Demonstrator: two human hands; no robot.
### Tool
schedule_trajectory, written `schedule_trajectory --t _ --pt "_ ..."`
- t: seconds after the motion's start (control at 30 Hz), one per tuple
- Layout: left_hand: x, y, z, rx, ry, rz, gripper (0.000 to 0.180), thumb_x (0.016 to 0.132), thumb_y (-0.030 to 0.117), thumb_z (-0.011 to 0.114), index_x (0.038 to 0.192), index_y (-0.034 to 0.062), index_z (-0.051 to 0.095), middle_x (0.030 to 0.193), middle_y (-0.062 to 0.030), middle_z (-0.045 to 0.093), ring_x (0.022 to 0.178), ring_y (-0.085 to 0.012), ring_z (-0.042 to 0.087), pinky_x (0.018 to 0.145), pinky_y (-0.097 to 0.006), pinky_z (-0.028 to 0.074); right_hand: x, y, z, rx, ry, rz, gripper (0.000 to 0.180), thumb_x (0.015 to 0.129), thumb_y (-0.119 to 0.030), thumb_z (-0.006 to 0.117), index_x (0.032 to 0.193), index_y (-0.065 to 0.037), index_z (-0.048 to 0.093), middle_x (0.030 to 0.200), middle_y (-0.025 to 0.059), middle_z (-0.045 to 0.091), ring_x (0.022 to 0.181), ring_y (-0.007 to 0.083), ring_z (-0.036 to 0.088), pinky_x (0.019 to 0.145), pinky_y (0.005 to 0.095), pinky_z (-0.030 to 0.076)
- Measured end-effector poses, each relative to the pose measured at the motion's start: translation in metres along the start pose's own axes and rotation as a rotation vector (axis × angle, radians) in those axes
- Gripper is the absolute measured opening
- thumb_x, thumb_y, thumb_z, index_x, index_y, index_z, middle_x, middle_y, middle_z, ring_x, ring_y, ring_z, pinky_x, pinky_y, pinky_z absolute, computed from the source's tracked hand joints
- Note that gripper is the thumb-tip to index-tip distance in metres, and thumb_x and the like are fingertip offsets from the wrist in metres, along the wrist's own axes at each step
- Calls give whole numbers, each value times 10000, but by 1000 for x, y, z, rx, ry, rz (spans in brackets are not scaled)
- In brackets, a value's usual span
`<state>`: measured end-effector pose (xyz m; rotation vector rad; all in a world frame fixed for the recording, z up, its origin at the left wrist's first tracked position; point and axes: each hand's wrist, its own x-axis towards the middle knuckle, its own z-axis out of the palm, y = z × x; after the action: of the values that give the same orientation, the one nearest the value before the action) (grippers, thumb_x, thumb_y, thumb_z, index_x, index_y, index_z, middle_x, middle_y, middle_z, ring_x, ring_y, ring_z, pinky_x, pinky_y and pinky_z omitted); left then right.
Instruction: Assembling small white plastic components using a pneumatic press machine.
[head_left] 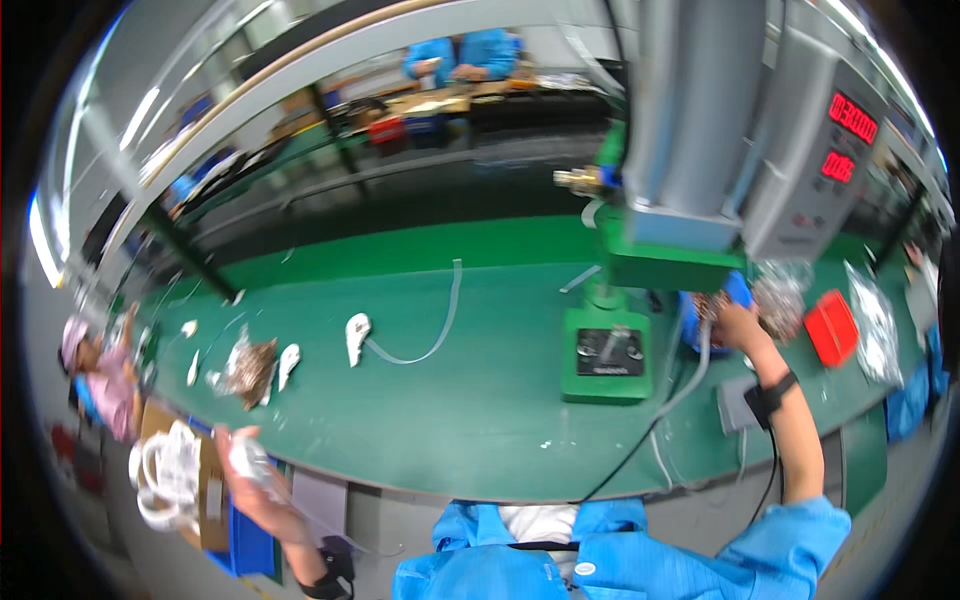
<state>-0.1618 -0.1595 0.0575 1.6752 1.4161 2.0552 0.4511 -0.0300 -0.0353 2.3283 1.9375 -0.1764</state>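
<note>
My left hand [240, 460], blurred by motion, is off the table's front edge on the left, beside a cardboard box. It holds a white plastic part [252, 462]; a thin grey strip seems to trail below it. My right hand [738, 326] reaches into a blue bin [740, 288] of small copper-coloured pieces [710, 303], and its fingertips are hidden there. Left of that bin stands a green press [608, 385] with a dark fixture [610, 352] on its base. A white part [357, 338] with a grey ribbon strip [452, 310] lies mid-table.
More white parts [289, 364] and a bag of brown pieces [255, 372] lie on the left. The cardboard box [212, 490] holds white coils. To the right are a red bin [832, 328], clear bags [876, 330] and a grey hose [690, 385]. Other people work at the left and beyond.
</note>
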Motion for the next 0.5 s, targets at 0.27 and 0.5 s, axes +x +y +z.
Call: schedule_trajectory --t 0.27,0.5 --pt "-21 12 205 -411 -722 -269 625 660 -17 685 1218 -16 402 1153 -143 533 898 -151 570 747 -262 488 -11 8 -13 -1 58 22 109 698 -147 569 689 -65 640 722 137 636 767 313 617 846 490 306" --pt "-27 32 318 -333 -931 25 474 624 156 785 1007 -5 557 1038 -131 526 909 -242 568 717 -315 506 -34 20 -16 150 473 -134 112 710 -171 582 655 -73 587 657 87 604 659 276 586 735 395 326"
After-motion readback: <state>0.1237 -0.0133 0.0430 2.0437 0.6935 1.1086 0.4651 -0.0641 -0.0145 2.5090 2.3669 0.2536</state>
